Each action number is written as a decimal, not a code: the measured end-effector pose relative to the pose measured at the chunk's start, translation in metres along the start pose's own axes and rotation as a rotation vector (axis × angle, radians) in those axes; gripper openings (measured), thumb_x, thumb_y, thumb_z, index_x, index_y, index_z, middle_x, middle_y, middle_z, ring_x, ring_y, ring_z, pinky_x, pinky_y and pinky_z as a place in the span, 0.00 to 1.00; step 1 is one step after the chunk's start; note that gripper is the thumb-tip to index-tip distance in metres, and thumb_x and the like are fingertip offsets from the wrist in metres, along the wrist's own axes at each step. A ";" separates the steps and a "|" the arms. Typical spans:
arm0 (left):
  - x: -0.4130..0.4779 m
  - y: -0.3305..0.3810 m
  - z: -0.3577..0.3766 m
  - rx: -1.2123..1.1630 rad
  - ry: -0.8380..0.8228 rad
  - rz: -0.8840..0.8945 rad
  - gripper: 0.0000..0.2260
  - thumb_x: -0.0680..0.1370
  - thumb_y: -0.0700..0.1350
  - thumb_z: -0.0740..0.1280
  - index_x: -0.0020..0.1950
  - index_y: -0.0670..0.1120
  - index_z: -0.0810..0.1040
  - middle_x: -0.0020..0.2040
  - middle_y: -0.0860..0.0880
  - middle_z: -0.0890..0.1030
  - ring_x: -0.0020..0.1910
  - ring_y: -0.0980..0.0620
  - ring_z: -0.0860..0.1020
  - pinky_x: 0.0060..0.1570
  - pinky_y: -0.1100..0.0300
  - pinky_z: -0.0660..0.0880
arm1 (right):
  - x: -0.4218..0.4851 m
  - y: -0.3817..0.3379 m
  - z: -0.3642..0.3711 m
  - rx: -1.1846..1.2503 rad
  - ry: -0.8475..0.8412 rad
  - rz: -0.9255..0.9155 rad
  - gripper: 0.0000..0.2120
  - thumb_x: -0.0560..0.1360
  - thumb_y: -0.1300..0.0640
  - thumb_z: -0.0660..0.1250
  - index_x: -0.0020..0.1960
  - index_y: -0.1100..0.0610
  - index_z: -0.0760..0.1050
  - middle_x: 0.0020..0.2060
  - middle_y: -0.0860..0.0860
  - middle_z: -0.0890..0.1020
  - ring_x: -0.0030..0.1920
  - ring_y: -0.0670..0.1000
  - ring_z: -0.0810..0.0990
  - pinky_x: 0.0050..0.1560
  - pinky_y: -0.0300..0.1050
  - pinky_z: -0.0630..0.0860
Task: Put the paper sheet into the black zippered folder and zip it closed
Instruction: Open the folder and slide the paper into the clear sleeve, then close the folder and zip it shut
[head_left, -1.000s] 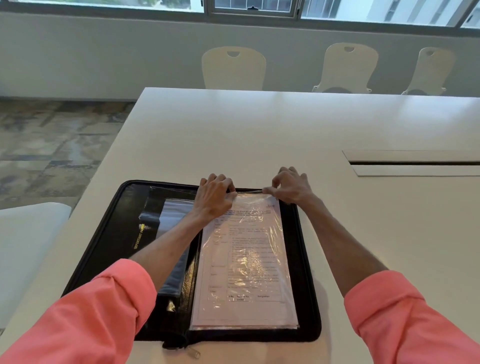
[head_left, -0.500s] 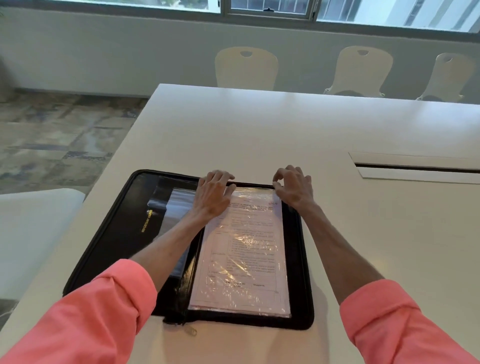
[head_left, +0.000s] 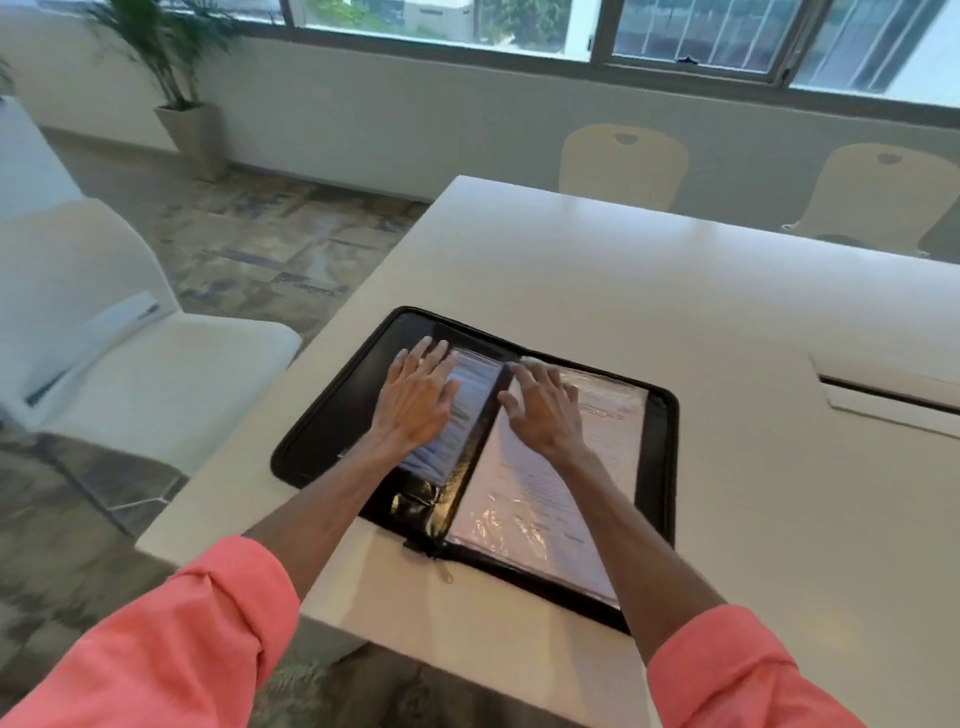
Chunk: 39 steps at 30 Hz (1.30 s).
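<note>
The black zippered folder lies open and flat near the left front corner of the white table. The paper sheet, under a clear plastic sleeve, lies on the folder's right half. My left hand rests flat with straight fingers on the clear pockets of the folder's left half. My right hand lies on the upper left part of the paper sheet, fingers spread and slightly bent, beside the spine. The zipper pull hangs at the near end of the spine.
A white chair stands left of the table. Two cream chairs stand at the far side. A cable slot is set into the table at the right. A potted plant stands by the wall.
Both hands left the top edge of the plastic sleeve. My left hand moved onto the folder's left half and my right hand moved left toward the spine. The view swung left.
</note>
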<state>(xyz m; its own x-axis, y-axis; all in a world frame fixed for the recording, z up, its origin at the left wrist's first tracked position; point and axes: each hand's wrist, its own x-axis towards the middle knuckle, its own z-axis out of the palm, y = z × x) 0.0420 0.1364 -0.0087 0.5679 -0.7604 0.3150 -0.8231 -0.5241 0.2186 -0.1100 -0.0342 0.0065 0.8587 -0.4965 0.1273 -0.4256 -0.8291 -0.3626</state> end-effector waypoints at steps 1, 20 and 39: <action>-0.004 -0.014 -0.006 0.012 0.007 -0.037 0.24 0.88 0.54 0.58 0.84 0.48 0.69 0.85 0.46 0.67 0.87 0.45 0.58 0.85 0.41 0.55 | 0.001 -0.015 0.007 0.009 -0.025 -0.021 0.27 0.86 0.44 0.62 0.83 0.50 0.66 0.81 0.50 0.69 0.80 0.55 0.65 0.77 0.63 0.64; -0.053 -0.141 -0.076 -0.411 -0.115 -0.257 0.22 0.85 0.50 0.63 0.77 0.45 0.77 0.70 0.42 0.83 0.73 0.41 0.78 0.74 0.45 0.72 | -0.008 -0.184 0.073 0.179 -0.186 0.136 0.34 0.88 0.34 0.44 0.89 0.45 0.42 0.89 0.49 0.40 0.88 0.52 0.38 0.86 0.62 0.36; -0.019 0.002 -0.156 -1.155 0.162 0.026 0.15 0.89 0.46 0.63 0.74 0.49 0.83 0.66 0.51 0.87 0.66 0.51 0.85 0.61 0.54 0.84 | -0.025 -0.168 -0.077 0.940 0.097 0.295 0.31 0.82 0.26 0.55 0.72 0.46 0.77 0.61 0.51 0.85 0.62 0.52 0.84 0.66 0.59 0.80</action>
<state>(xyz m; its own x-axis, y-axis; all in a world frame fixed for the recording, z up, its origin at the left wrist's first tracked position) 0.0298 0.2095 0.1296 0.6130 -0.6645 0.4274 -0.3913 0.2146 0.8949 -0.0823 0.0976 0.1348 0.7096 -0.7041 -0.0264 -0.1828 -0.1478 -0.9720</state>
